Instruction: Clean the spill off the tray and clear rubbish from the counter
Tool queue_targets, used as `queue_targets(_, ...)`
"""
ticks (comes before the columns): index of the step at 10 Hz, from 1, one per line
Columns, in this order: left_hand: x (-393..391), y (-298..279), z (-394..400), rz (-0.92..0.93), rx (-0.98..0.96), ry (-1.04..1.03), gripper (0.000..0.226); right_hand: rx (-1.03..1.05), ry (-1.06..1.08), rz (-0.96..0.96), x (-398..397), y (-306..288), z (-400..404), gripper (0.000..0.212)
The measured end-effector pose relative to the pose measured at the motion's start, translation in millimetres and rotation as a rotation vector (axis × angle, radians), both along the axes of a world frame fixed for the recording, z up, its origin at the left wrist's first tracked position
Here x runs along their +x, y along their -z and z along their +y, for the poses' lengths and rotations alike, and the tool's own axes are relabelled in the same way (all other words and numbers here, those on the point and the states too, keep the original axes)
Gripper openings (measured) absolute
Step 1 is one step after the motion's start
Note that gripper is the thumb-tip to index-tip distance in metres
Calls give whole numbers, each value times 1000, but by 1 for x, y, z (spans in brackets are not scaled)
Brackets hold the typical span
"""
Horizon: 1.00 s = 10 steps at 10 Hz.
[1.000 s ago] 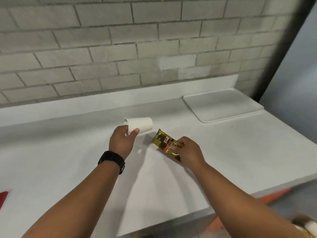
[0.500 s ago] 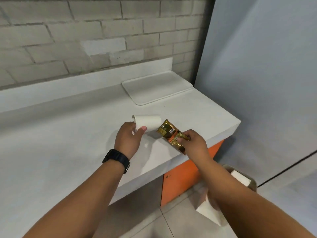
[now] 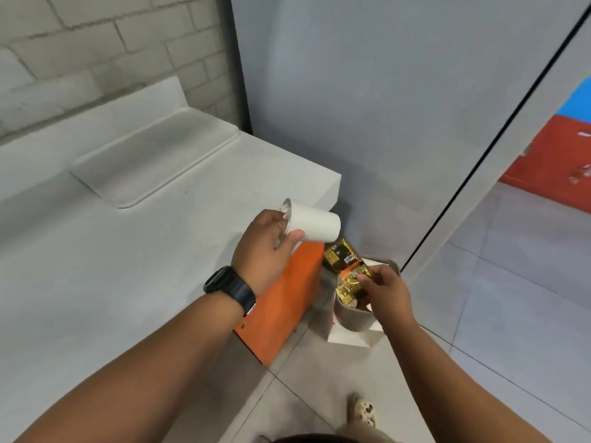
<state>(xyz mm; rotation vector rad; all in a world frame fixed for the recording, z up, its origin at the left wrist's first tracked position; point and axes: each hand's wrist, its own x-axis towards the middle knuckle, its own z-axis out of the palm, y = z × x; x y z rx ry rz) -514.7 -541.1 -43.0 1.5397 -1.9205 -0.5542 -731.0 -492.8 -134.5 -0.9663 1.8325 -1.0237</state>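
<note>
My left hand [image 3: 267, 247] grips a white paper cup [image 3: 315, 226] by its rim, holding it on its side in the air past the counter's right end. My right hand [image 3: 385, 290] pinches a crumpled gold wrapper [image 3: 343, 262] just above a round grey bin [image 3: 353, 318] on the floor. A white tray [image 3: 153, 158] lies flat at the back right of the white counter [image 3: 96, 266]; no spill shows on it.
The counter's end panel is orange [image 3: 281, 302]. A grey wall [image 3: 367, 107] stands right behind the bin. A white square base [image 3: 351, 338] sits under the bin. My shoe [image 3: 363, 410] is on the tiled floor below.
Both hands lifted the cup and wrapper off the counter and carried them right, past its edge. The view swung right and down, bringing the bin under my right hand.
</note>
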Motion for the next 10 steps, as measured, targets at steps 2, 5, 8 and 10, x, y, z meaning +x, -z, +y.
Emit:
queue_targets(2,-78,52,-26,-23,238,3,30,265,81,107,-96,67,-11,16)
queue_targets(5,-148,141,-53,70,602,-246,22,431,-49,180,-175,148,-88,21)
queue_targets(8,-189,197,-84,193,760,-318,21,579,-201,174,-212,198,-92,44)
queue_targets(10,-207,224,-81,40,1045,-201,59,626,-219,208,-232,204,-65,37)
